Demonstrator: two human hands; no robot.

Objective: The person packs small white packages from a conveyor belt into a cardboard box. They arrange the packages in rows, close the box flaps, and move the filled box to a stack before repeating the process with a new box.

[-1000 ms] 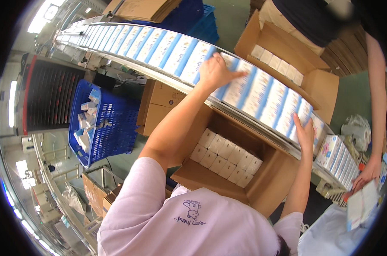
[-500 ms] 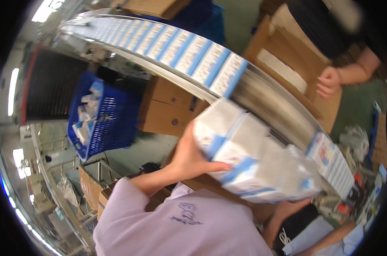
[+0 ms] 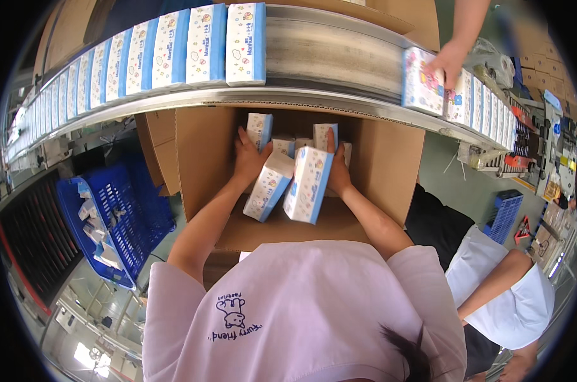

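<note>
Both my hands are down inside an open cardboard box (image 3: 396, 165) in front of me. My left hand (image 3: 249, 156) is closed round an upright white-and-blue tissue pack (image 3: 258, 130) at the left of a loose group. At the group's right side, my right hand (image 3: 339, 169) grips another tissue pack (image 3: 323, 132), its thumb along the blue edge. Between my forearms two packs lean out of line: a tilted tissue pack (image 3: 269, 188) on the left and a larger-looking tissue pack (image 3: 309, 184) beside it. More packs behind them are partly hidden.
Beyond the box runs a conveyor (image 3: 333, 60), with a row of tissue packs (image 3: 171, 48) on its left. At its right, a co-worker's hand (image 3: 451, 63) touches a pack (image 3: 422, 83). A blue basket (image 3: 120, 216) stands left; another person's sleeve (image 3: 511, 293) is near right.
My hands have carried the row of packs from beside the conveyor down into the box, where some packs now tilt apart. The view has turned. The co-worker's hand has come onto the right-hand packs.
</note>
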